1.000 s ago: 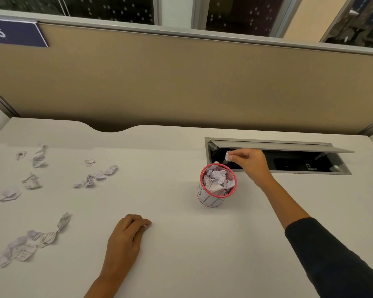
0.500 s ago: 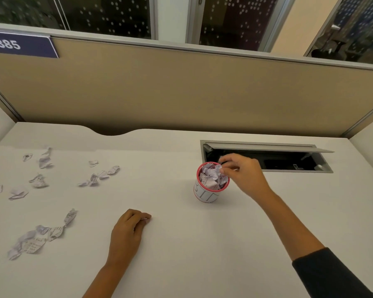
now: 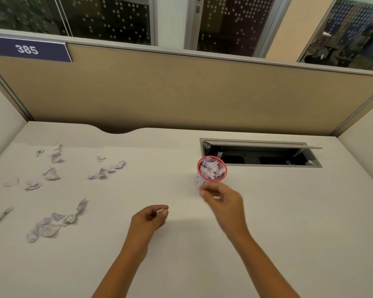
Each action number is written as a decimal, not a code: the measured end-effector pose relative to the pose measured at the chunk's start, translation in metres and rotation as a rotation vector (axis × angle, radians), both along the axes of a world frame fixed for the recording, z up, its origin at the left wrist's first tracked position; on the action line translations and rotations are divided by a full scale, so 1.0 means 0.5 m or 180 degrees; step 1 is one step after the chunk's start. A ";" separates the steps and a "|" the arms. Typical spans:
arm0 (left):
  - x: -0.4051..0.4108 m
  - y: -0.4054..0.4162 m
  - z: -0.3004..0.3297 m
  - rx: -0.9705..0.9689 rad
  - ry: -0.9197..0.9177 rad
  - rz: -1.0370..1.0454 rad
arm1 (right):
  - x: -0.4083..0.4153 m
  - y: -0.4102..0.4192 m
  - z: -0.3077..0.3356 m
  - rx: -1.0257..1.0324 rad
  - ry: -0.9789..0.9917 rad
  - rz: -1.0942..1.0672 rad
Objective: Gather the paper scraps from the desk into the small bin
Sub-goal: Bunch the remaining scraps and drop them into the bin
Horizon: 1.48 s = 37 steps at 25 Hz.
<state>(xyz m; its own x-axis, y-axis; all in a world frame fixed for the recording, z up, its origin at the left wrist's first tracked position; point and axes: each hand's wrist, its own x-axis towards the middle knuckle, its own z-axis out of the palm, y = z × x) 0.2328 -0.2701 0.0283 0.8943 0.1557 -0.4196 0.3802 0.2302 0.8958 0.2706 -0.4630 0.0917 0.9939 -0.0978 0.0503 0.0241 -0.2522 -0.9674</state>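
Right fingers (image 3: 205, 191) loosely curled, blurred, beside bin (image 3: 212, 168)

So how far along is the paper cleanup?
The small red-rimmed bin is heaped to its rim with crumpled paper. The right hand is beside it, blurred; the left hand looks curled around something white. About a dozen crumpled paper scraps remain on the desk's left side.

Two bare forearms enter from the bottom of the frame, one at lower centre and one at lower right. The left hand (image 3: 149, 218) and right hand (image 3: 222, 200) wear no gloves, rings, watch or bands. No sleeve shows on either arm. The right hand is motion-blurred.
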 end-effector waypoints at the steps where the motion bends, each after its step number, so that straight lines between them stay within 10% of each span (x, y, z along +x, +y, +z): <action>1: -0.004 -0.008 0.012 -0.0282 0.0007 -0.0067 | -0.025 0.019 -0.008 0.0126 0.0184 0.0264; 7: -0.018 -0.012 0.058 -0.1008 -0.0004 -0.0588 | -0.088 0.056 -0.021 -0.0149 0.0208 0.1308; 19: -0.033 -0.008 0.062 -0.0071 0.0077 -0.1525 | -0.078 0.039 -0.037 -0.1184 -0.0519 0.0957; 28: -0.074 0.052 -0.077 0.3535 -0.0851 -0.1095 | 0.161 -0.069 0.038 -0.1195 0.0020 -0.0238; 37: -0.100 0.055 -0.091 0.3971 -0.1060 -0.1244 | 0.215 -0.061 0.006 -0.1571 0.0065 -0.0598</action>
